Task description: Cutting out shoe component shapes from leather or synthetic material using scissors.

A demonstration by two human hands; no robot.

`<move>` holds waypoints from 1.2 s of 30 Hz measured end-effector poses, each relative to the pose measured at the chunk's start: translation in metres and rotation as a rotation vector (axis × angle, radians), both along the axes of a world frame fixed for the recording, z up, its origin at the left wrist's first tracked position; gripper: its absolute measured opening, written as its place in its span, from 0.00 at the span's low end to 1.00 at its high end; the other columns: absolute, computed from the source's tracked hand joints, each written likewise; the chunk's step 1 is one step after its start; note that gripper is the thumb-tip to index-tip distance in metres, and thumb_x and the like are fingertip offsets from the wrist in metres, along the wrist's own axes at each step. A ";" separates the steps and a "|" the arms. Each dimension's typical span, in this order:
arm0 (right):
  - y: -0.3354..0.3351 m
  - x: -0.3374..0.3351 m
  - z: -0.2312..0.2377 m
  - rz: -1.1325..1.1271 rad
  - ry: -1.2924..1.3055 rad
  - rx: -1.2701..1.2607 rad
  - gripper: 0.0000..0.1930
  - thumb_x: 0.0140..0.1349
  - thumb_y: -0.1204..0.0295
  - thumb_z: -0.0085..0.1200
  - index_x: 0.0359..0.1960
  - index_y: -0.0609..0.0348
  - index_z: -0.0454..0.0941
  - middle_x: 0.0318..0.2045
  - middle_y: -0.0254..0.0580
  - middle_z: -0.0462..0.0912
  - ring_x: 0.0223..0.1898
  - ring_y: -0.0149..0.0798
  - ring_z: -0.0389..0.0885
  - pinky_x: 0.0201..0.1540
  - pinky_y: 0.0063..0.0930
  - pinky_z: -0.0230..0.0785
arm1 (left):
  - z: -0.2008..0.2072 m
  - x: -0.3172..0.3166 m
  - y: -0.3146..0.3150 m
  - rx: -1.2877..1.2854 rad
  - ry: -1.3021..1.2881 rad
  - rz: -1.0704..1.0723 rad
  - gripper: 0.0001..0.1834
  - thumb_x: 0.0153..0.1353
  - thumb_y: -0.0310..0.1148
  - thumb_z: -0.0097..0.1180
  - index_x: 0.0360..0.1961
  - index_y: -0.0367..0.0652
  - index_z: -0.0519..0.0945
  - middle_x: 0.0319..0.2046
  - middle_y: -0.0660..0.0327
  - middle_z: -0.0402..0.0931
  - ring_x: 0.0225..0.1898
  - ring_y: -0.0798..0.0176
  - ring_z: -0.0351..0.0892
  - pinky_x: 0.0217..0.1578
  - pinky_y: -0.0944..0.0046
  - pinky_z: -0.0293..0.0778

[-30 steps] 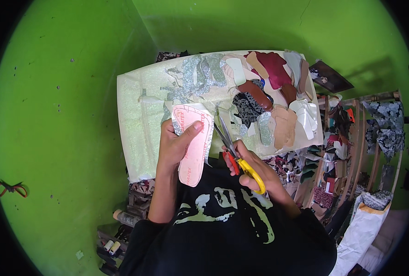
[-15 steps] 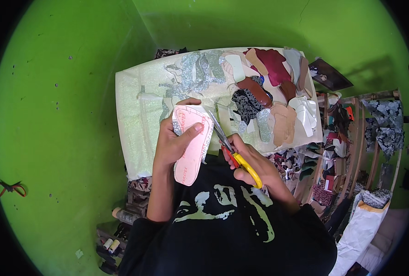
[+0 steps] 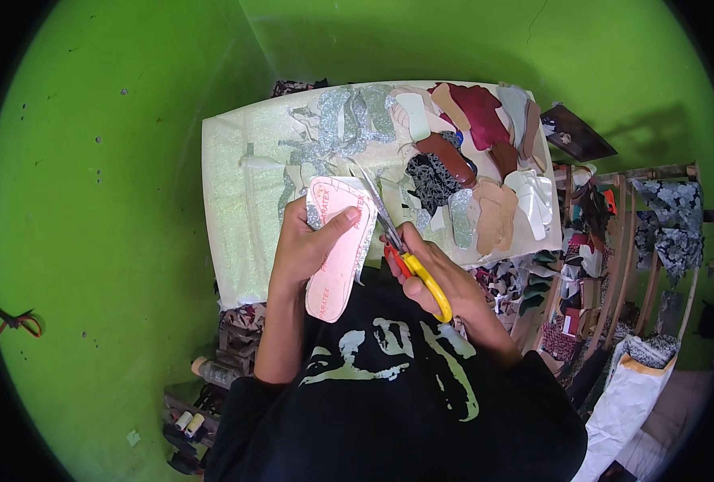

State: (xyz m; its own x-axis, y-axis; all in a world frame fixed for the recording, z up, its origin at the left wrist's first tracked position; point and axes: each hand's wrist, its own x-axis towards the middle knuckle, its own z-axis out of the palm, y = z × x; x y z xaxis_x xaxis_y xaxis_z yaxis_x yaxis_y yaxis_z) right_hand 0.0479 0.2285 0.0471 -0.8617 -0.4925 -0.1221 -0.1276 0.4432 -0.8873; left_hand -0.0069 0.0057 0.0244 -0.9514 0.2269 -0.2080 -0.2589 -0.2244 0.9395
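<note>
My left hand grips a pale pink shoe insole with red print, its thumb pressed flat on the face. A margin of silvery glitter material and white backing sticks out around the insole's upper edges. In my right hand is a pair of scissors with yellow and red handles, the fingers wrapped through them. The blades point up and to the left, parted, right beside the insole's upper right edge. Whether they touch the material is hard to make out.
Ahead lies a pale table strewn with silver glitter scraps, a tangled black pile, tan insole shapes and maroon pieces. Wooden racks with material stand at the right, by a white sack. Green walls surround everything.
The scissors' blades have opened wider and shifted slightly left and up along the insole's edge. The insole has turned a little, and my left fingertips above its top no longer show.
</note>
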 end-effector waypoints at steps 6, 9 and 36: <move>0.001 0.000 -0.001 -0.007 -0.225 -0.011 0.31 0.68 0.50 0.49 0.54 0.68 0.59 0.35 0.55 0.75 0.38 0.56 0.75 0.45 0.43 0.68 | -0.003 -0.001 0.001 0.002 0.004 0.020 0.09 0.62 0.28 0.63 0.41 0.35 0.83 0.31 0.60 0.84 0.29 0.71 0.82 0.29 0.69 0.77; 0.003 0.007 0.003 -0.043 -0.234 -0.003 0.36 0.69 0.52 0.50 0.62 0.74 0.55 0.38 0.58 0.76 0.39 0.57 0.76 0.47 0.45 0.68 | 0.000 0.000 0.001 0.015 -0.020 0.019 0.09 0.62 0.28 0.64 0.40 0.35 0.83 0.31 0.60 0.84 0.28 0.72 0.82 0.29 0.70 0.76; -0.010 0.013 0.017 -0.161 -0.229 -0.029 0.50 0.62 0.27 0.29 0.58 0.72 0.57 0.39 0.62 0.72 0.42 0.60 0.73 0.48 0.44 0.65 | 0.002 0.004 0.000 0.010 -0.028 0.011 0.09 0.61 0.29 0.64 0.40 0.34 0.83 0.31 0.59 0.84 0.28 0.71 0.82 0.28 0.70 0.76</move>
State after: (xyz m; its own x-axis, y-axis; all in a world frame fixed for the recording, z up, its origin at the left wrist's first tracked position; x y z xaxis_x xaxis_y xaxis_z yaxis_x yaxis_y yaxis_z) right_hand 0.0605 0.2189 0.0644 -0.8807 -0.3577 -0.3107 0.1480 0.4152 -0.8976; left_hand -0.0033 0.0061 0.0260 -0.9477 0.2192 -0.2321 -0.2824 -0.2367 0.9296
